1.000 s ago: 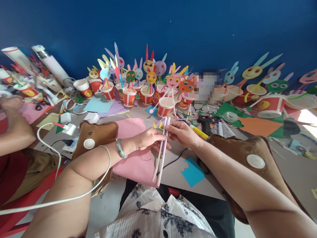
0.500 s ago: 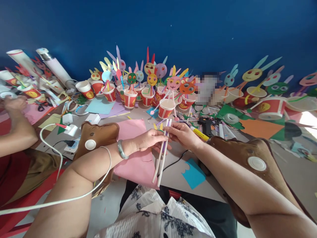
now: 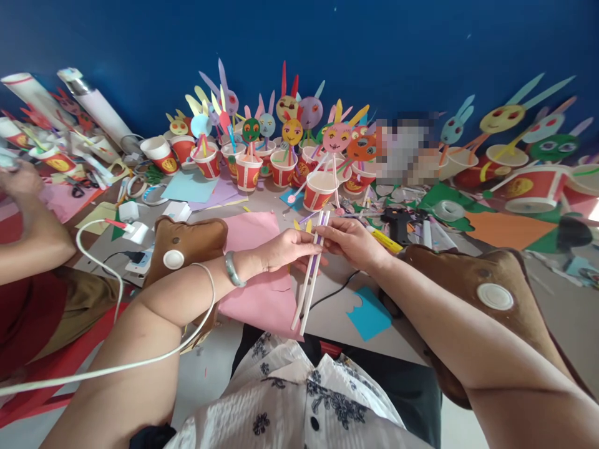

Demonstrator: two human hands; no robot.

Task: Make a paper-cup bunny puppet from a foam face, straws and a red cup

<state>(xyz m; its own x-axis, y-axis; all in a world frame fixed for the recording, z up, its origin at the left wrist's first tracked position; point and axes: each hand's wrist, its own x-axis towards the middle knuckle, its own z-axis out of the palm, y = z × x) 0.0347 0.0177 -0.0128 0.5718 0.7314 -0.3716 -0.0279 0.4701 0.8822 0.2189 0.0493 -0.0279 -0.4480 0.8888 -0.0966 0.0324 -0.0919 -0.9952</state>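
Two long white paper strips [image 3: 307, 298] with a purple strip between them hang down at a slant in the middle. My left hand [image 3: 291, 249] pinches them from the left near their upper part, with some fingers behind. From the right, my right hand [image 3: 349, 242] pinches the same strips close to the top, its fingertips nearly touching the left ones. Small yellow paper pieces [image 3: 303, 226] show just above my left hand. Pink paper [image 3: 262, 299] lies under my left wrist, and a cut blue paper piece [image 3: 369, 313] lies below my right hand.
Red paper cups [image 3: 319, 194] with paper rabbit faces line the wall. A black glue gun [image 3: 397, 226] and yellow tube [image 3: 384, 239] lie at right. Brown cushions [image 3: 468, 280] sit under both arms. A white cable [image 3: 116, 370] crosses my left arm. Another person's hand [image 3: 21, 181] is far left.
The view has tilted down slightly, so the cups and wall figures appear higher. Both hands keep their hold on the strips, almost unchanged. The other person's hand has shifted a little.
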